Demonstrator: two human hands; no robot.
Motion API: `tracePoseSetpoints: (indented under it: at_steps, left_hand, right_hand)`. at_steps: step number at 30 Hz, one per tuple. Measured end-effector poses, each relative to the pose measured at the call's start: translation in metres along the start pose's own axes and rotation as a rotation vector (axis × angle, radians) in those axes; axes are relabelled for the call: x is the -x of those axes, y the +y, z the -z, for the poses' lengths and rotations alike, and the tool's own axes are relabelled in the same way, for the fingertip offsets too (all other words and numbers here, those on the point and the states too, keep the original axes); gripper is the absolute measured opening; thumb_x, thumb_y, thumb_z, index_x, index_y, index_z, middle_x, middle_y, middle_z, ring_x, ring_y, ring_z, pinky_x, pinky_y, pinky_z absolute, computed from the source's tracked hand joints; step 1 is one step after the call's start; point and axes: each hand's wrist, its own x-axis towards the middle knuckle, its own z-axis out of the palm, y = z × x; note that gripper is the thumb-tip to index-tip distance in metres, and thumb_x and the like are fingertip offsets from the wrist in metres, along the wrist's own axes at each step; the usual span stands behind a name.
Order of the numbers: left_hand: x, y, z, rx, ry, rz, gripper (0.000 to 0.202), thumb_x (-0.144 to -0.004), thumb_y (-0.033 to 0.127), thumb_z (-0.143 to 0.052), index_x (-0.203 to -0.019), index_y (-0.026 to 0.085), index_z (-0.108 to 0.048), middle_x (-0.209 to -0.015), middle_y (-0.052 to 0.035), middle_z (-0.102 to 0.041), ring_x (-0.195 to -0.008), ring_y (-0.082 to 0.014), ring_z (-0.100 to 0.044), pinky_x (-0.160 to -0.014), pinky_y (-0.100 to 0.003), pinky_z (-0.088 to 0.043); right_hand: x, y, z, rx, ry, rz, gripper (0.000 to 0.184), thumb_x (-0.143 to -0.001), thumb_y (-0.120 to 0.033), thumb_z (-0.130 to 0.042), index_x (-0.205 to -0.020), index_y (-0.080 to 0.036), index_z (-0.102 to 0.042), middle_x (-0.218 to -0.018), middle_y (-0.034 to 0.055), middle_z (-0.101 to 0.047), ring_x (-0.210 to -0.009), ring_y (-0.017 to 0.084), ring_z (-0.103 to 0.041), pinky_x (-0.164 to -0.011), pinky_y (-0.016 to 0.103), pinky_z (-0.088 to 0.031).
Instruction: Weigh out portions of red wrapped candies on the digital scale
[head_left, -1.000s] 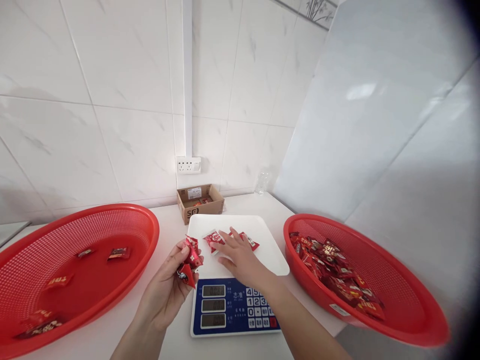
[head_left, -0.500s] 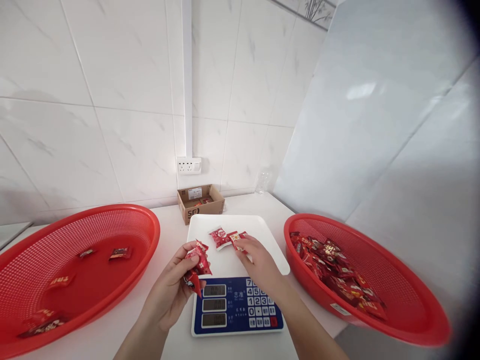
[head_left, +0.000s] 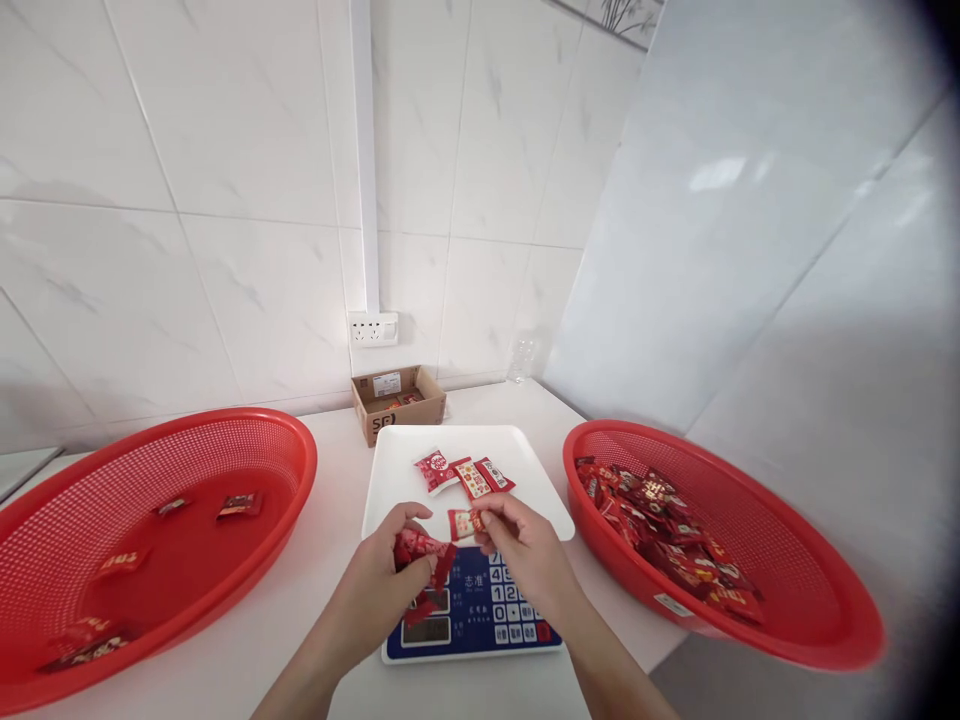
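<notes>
Several red and pink candy packets [head_left: 420, 546] are gathered in my left hand [head_left: 386, 590], whose fingers are wrapped round them. My right hand [head_left: 517, 535] pinches one small red and cream candy packet [head_left: 463, 523] between thumb and fingers. Both hands are over the front of a digital scale [head_left: 474, 648], partly covering its displays and keys. On the scale's white pan [head_left: 397, 470], beyond my hands, lie a pink packet [head_left: 436, 470], a flowered packet [head_left: 472, 478] and a red packet with a white label [head_left: 495, 475], side by side.
To the left stands a red basket [head_left: 300, 450] with a few packets in it. At the right, another red basket [head_left: 825, 590] holds a heap of packets. Behind the scale are a small cardboard box [head_left: 409, 412] and a clear plastic bottle [head_left: 523, 358] near the wall.
My right hand has drawn back from the pan and now pinches a packet near my left hand. My left hand has moved right and turned. The packets on the pan now show fully.
</notes>
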Motion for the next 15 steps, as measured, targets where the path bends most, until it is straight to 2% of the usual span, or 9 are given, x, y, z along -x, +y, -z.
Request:
tracePoseSetpoints:
  at_steps: [2,5,7,10,15]
  left_hand:
    - [-0.001,0.003,0.005,0.035,0.086,-0.016,0.035,-0.069,0.020,-0.065,-0.102,0.023,-0.055,-0.079,0.0010,-0.060,-0.061,-0.0123,-0.057,-0.050,-0.020,-0.048]
    - [-0.003,0.005,0.015,0.123,0.155,-0.047,0.036,-0.069,0.024,-0.068,-0.102,0.023,-0.054,-0.082,0.0008,-0.060,-0.064,-0.0122,-0.059,-0.052,-0.019,-0.048]
    - [-0.004,0.004,0.020,0.174,0.154,-0.049,0.038,-0.069,0.027,-0.069,-0.104,0.024,-0.053,-0.081,0.0015,-0.059,-0.064,-0.0126,-0.059,-0.051,-0.020,-0.048]
    - [-0.005,0.003,0.026,0.195,0.148,-0.037,0.041,-0.070,0.032,-0.069,-0.106,0.025,-0.052,-0.080,0.0029,-0.057,-0.063,-0.0129,-0.058,-0.051,-0.022,-0.049]
    - [-0.007,0.001,0.027,0.179,0.124,-0.029,0.042,-0.073,0.038,-0.065,-0.109,0.026,-0.048,-0.084,0.0034,-0.055,-0.067,-0.0131,-0.058,-0.055,-0.025,-0.051]
  right_hand:
    - [-0.007,0.005,0.003,0.103,0.074,0.038,0.031,-0.084,-0.044,-0.048,-0.096,-0.022,-0.066,-0.077,0.0033,-0.067,-0.069,0.019,-0.063,-0.069,0.035,-0.054]
    - [-0.013,0.006,0.004,0.244,0.051,0.074,0.036,-0.086,-0.039,-0.045,-0.111,-0.023,-0.064,-0.095,0.0060,-0.070,-0.078,0.020,-0.066,-0.074,0.036,-0.054]
    - [-0.013,0.003,0.004,0.359,0.044,0.090,0.039,-0.086,-0.036,-0.045,-0.119,-0.023,-0.061,-0.107,0.0068,-0.069,-0.087,0.022,-0.066,-0.079,0.037,-0.053]
    - [-0.013,0.001,0.004,0.547,0.063,0.112,0.039,-0.086,-0.029,-0.043,-0.120,-0.020,-0.061,-0.118,0.0084,-0.065,-0.102,0.023,-0.062,-0.088,0.039,-0.049]
    - [-0.011,0.001,-0.002,0.732,-0.033,0.182,0.033,-0.087,-0.021,-0.044,-0.112,-0.018,-0.066,-0.114,0.0089,-0.066,-0.110,0.024,-0.055,-0.095,0.039,-0.043]
